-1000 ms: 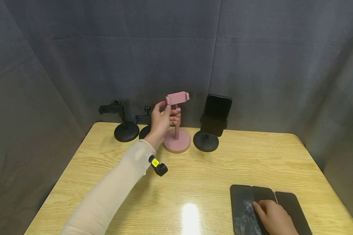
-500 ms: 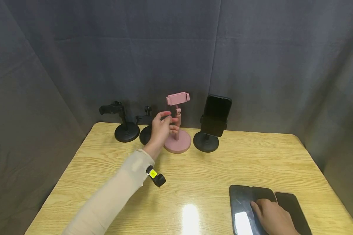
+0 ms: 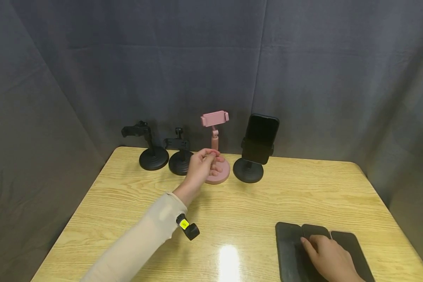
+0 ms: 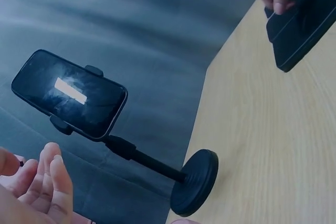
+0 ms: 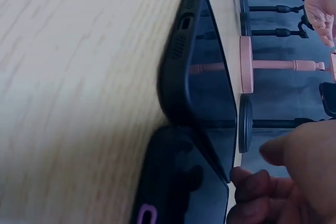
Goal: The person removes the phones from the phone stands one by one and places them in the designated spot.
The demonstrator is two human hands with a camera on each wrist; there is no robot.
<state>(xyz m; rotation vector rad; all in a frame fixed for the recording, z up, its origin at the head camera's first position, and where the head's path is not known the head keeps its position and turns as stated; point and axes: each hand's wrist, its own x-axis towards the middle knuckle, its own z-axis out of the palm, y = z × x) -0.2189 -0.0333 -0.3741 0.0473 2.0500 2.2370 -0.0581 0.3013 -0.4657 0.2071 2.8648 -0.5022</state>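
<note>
In the head view my left hand is in front of the pink phone stand, overlapping its base and lower post. Its fingers are loosely bent; the left wrist view has a small dark spot between thumb and forefinger, and I cannot tell what it is. My right hand rests over three dark phones lying side by side: a left phone, a middle one and a right one. Seen from the right wrist, its curled fingertips are at a phone's edge, thumb apart.
Right of the pink stand, a black stand holds an upright phone. Two more black stands, one at far left and one beside it, hold no phone. A grey curtain hangs behind the wooden table.
My left hand has come down from the pink stand's clamp to in front of its base, away from the clamp. My right hand has stayed over the phones.
</note>
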